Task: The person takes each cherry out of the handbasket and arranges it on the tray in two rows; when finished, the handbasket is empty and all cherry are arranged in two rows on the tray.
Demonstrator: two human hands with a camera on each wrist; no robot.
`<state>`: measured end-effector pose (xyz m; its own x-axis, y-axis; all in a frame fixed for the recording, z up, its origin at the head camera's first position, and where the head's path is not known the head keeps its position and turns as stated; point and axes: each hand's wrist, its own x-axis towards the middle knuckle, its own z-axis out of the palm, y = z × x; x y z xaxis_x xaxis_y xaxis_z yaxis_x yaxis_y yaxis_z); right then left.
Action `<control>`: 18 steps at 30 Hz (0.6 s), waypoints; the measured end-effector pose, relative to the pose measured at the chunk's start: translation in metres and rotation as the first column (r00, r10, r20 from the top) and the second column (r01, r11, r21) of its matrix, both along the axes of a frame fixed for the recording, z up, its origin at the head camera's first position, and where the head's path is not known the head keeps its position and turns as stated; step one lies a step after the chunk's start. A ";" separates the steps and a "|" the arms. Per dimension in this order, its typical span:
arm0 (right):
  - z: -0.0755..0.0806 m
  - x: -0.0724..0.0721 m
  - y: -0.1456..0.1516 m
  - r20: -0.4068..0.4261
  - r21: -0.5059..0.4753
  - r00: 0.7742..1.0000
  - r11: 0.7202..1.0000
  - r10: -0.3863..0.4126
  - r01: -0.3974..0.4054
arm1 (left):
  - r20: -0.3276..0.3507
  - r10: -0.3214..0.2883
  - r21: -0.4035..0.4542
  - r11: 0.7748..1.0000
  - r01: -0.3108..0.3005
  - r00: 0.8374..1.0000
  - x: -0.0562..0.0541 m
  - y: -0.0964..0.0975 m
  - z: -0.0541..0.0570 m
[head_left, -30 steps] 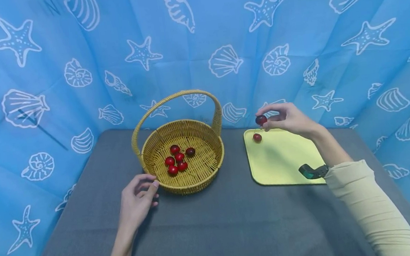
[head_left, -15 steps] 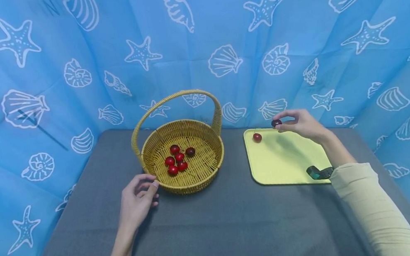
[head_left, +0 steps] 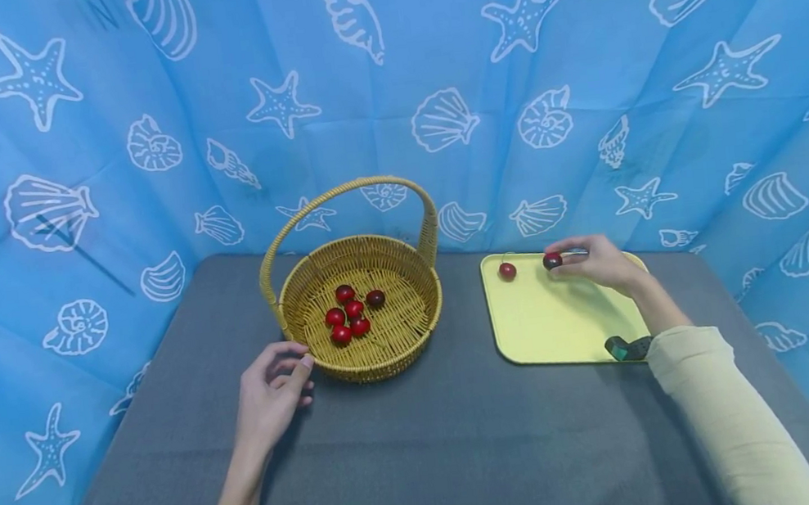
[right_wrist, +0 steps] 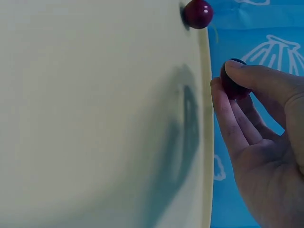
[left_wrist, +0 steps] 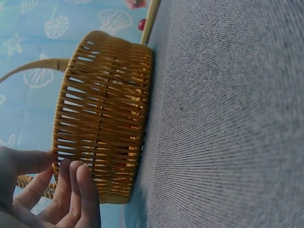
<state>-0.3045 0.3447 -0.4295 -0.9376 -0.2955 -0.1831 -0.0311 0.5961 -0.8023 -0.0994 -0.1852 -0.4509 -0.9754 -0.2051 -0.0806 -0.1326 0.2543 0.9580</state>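
My right hand (head_left: pixel 594 264) pinches a dark red cherry (head_left: pixel 552 261) between thumb and fingers, held above the back part of a yellow tray (head_left: pixel 546 328). In the right wrist view this cherry (right_wrist: pixel 233 81) is off the tray's surface, and the hand casts a shadow there. Another cherry (head_left: pixel 507 271), with a stem, lies near the tray's back left corner. My left hand (head_left: pixel 271 388) pinches the near left rim of a round wicker basket (head_left: pixel 386 361); the left wrist view shows thumb and fingers at the basket rim (left_wrist: pixel 59 118). Several cherries (head_left: pixel 355 309) lie inside it.
A tall arched handle (head_left: pixel 360 183) rises over the basket. Grey cloth (head_left: pixel 461 436) covers the table. Behind and at both sides hangs a blue curtain (head_left: pixel 371 75) with white shells and starfish.
My right hand, with the cherry, has moved right from the tray's back left corner and then lowered slightly toward the tray. My left hand and the basket have stayed in place.
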 end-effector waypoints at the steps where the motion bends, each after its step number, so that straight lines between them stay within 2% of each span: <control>1: -0.002 0.000 0.000 0.004 -0.012 1.000 1.000 0.002 -0.001 | 0.002 0.000 -0.001 1.000 0.000 1.000 0.000 0.000 0.000; 6: -0.015 -0.004 0.003 -0.007 -0.035 1.000 0.999 0.019 -0.019 | 0.004 -0.001 0.003 1.000 0.001 1.000 0.000 0.000 0.000; 10: -0.023 -0.006 0.001 -0.066 -0.003 0.997 0.999 0.041 -0.041 | -0.003 -0.005 0.004 1.000 0.005 1.000 0.000 0.000 0.000; 14: -0.027 -0.006 -0.001 -0.125 0.031 0.990 0.998 0.061 -0.057 | -0.005 -0.006 0.000 1.000 0.006 1.000 0.000 0.000 0.000; 18: -0.027 -0.005 -0.002 -0.124 0.035 0.990 0.997 0.065 -0.062 | 0.000 -0.003 0.000 1.000 0.003 1.000 0.000 0.000 0.001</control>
